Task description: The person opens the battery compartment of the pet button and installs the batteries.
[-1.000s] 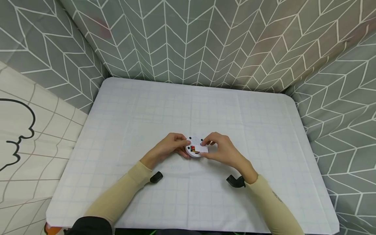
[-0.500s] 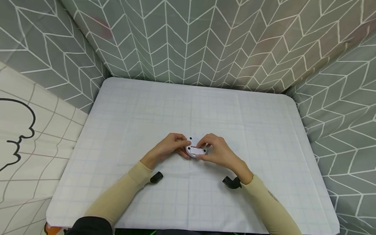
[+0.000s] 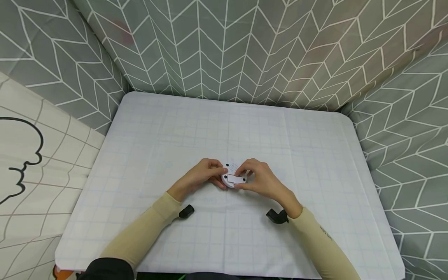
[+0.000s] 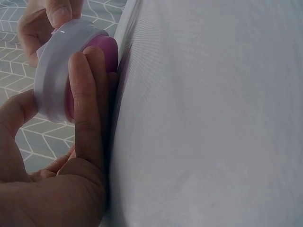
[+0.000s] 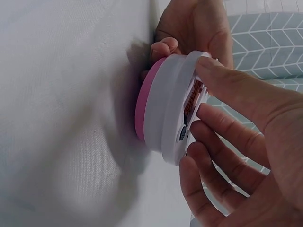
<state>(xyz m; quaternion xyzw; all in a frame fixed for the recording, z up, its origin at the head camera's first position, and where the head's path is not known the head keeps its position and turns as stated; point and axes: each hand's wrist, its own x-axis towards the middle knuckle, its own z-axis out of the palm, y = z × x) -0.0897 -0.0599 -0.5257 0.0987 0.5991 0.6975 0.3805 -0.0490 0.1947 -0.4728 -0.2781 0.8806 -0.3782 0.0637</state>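
My left hand [image 3: 200, 173] grips the left edge of a round white device [image 3: 232, 167] with speaker holes and small dark round spots on its upturned back. Its pink side [image 5: 146, 101] faces the table in the right wrist view. With thumb and fingers, my right hand [image 3: 263, 177] pinches a white battery cover [image 3: 237, 179] lying over the compartment in that back. Through a gap beneath the cover, batteries [image 5: 192, 100] show in the right wrist view. The left wrist view has my left fingers [image 4: 85, 109] under the pink side and the white rim [image 4: 54, 71] above them.
A white cloth with a faint grid covers the table [image 3: 182, 128]. Grey chevron-patterned curtains [image 3: 210, 50] hang behind and to the right. A black wrist-camera mount [image 3: 186, 211] sits at the left wrist, another black mount [image 3: 277, 216] at the right.
The right hand has shifted left with the battery cover, which now lies over the batteries that were partly exposed a second ago. The left hand and the device stay in place.
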